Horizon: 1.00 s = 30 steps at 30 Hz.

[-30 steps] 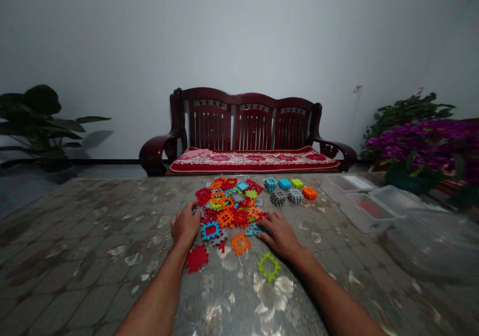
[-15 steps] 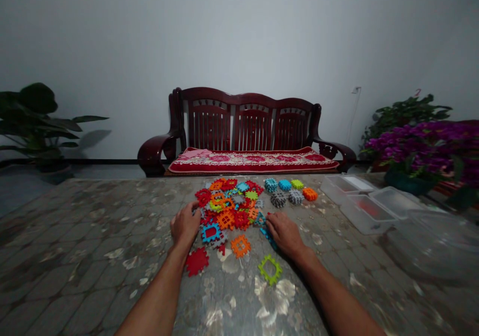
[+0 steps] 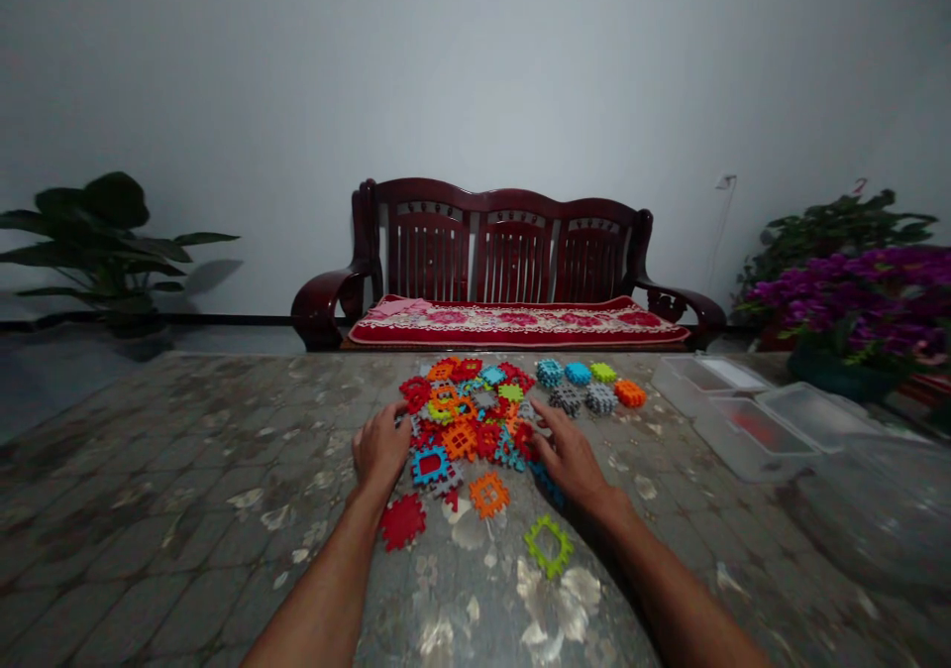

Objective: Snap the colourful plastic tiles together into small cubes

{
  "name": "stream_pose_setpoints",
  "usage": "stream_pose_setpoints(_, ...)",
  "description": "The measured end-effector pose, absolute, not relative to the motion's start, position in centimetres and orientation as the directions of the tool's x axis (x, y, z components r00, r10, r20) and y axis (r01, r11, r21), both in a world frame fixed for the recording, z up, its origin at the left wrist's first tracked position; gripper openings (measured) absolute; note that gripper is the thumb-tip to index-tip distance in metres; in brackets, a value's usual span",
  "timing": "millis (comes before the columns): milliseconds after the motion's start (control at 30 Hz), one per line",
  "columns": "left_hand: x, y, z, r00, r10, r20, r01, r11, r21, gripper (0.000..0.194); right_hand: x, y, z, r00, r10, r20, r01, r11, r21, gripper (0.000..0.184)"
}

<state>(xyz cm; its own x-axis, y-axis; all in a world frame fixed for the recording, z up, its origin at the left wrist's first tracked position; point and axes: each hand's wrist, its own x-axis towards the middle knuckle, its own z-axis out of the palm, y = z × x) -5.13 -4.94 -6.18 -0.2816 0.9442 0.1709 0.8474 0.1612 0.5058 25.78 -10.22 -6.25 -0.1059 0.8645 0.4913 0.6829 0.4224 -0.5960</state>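
A pile of interlocking plastic tiles (image 3: 461, 440) in red, orange, blue, grey and green lies between my hands. My left hand (image 3: 382, 447) rests against the pile's left edge, its index finger and thumb apart. At the right edge is my right hand (image 3: 571, 453), fingers spread beside a red tile (image 3: 525, 439); some blue tiles lie partly under this hand. Nearer to me are a flat red tile (image 3: 403, 522), an orange window tile (image 3: 488, 496) and a green frame tile (image 3: 548, 546). A blue frame tile (image 3: 430, 465) lies at the pile's front.
Behind my right hand stand stacks of sorted tiles, among them grey ones (image 3: 600, 398) and orange ones (image 3: 630, 393). Clear plastic boxes (image 3: 762, 440) and a purple flower pot (image 3: 839, 376) are at the right. Beyond the patterned table (image 3: 253, 509) is a wooden bench (image 3: 509, 252).
My right hand's fingers have spread, and a red tile now shows beside them at the pile's right edge. My left hand stays at the left edge. The whole view has shifted slightly.
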Motion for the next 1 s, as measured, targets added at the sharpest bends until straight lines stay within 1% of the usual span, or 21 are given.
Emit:
stream_pose_setpoints(100,-5.1,-4.9,-6.1,-0.287,0.943,0.167,0.847,0.169,0.503,0.039,26.1,-11.0,-5.9,-0.081,0.906,0.416,0.647,0.365,-0.669,0.042)
stream_pose_setpoints(167,-5.1,-4.9,-6.0,-0.289,0.944,0.158,0.846,0.174,0.505,0.039,26.4,-11.6,-5.0,-0.149,0.931,0.334,0.652,0.346,-0.674,0.042)
stream_pose_setpoints(200,-5.1,-5.0,-6.0,-0.289,0.945,0.152,0.844,0.176,0.506,0.039,26.7,-12.0,-4.4,-0.207,0.937,0.283,0.666,0.347,-0.661,0.045)
stream_pose_setpoints(233,-5.1,-5.0,-5.9,-0.289,0.946,0.147,0.843,0.179,0.507,0.039,27.0,-12.5,-3.8,-0.268,0.936,0.226,0.685,0.35,-0.638,0.051)
stream_pose_setpoints(300,-5.0,-5.0,-5.8,-0.292,0.947,0.136,0.84,0.186,0.509,0.039,27.6,-13.5,-2.9,-0.376,0.922,0.091,0.729,0.355,-0.586,0.07)
stream_pose_setpoints(367,-5.0,-5.1,-5.8,-0.293,0.947,0.131,0.837,0.188,0.514,0.039,28.1,-14.5,-2.5,-0.442,0.896,-0.033,0.765,0.357,-0.536,0.088)
stream_pose_setpoints(400,-5.0,-5.1,-5.8,-0.292,0.948,0.13,0.836,0.187,0.516,0.039,28.2,-14.9,-2.5,-0.459,0.886,-0.071,0.778,0.362,-0.514,0.094)
stream_pose_setpoints(433,-5.0,-5.1,-5.8,-0.288,0.949,0.13,0.835,0.183,0.519,0.04,28.3,-15.2,-2.7,-0.464,0.881,-0.089,0.789,0.365,-0.494,0.096)
stream_pose_setpoints(467,-5.0,-5.1,-5.8,-0.285,0.95,0.131,0.835,0.178,0.521,0.04,28.4,-15.4,-2.9,-0.458,0.885,-0.09,0.798,0.364,-0.48,0.094)
stream_pose_setpoints(533,-5.1,-5.0,-5.9,-0.28,0.95,0.138,0.835,0.17,0.523,0.04,28.2,-15.2,-3.5,-0.415,0.908,-0.056,0.811,0.342,-0.475,0.081)
stream_pose_setpoints(600,-5.1,-5.0,-6.0,-0.28,0.948,0.152,0.837,0.164,0.522,0.039,27.8,-14.3,-4.2,-0.35,0.937,0.005,0.814,0.307,-0.493,0.059)
stream_pose_setpoints(667,-5.1,-5.0,-6.1,-0.283,0.944,0.167,0.84,0.16,0.519,0.039,27.3,-13.1,-4.7,-0.281,0.955,0.095,0.804,0.288,-0.521,0.037)
stream_pose_setpoints(733,-5.2,-5.0,-6.1,-0.284,0.942,0.177,0.84,0.156,0.519,0.038,27.0,-11.9,-5.2,-0.207,0.962,0.179,0.783,0.273,-0.559,0.021)
stream_pose_setpoints(800,-5.2,-4.9,-6.2,-0.287,0.941,0.18,0.838,0.156,0.523,0.037,26.8,-11.1,-5.5,-0.149,0.963,0.227,0.757,0.258,-0.601,0.016)
stream_pose_setpoints(867,-5.2,-4.9,-6.3,-0.291,0.94,0.178,0.835,0.158,0.527,0.037,26.8,-10.8,-5.6,-0.135,0.965,0.225,0.74,0.25,-0.624,0.014)
stream_pose_setpoints(933,-5.2,-4.9,-6.3,-0.292,0.941,0.169,0.835,0.165,0.524,0.038,26.8,-11.0,-5.6,-0.184,0.964,0.19,0.734,0.263,-0.626,0.011)
stream_pose_setpoints(967,-5.2,-4.9,-6.3,-0.29,0.943,0.164,0.837,0.166,0.522,0.038,26.7,-11.2,-5.5,-0.223,0.96,0.169,0.736,0.28,-0.617,0.013)
stream_pose_setpoints(1000,-5.2,-4.9,-6.3,-0.288,0.944,0.16,0.838,0.167,0.519,0.038,26.7,-11.5,-5.4,-0.269,0.951,0.153,0.739,0.306,-0.6,0.022)
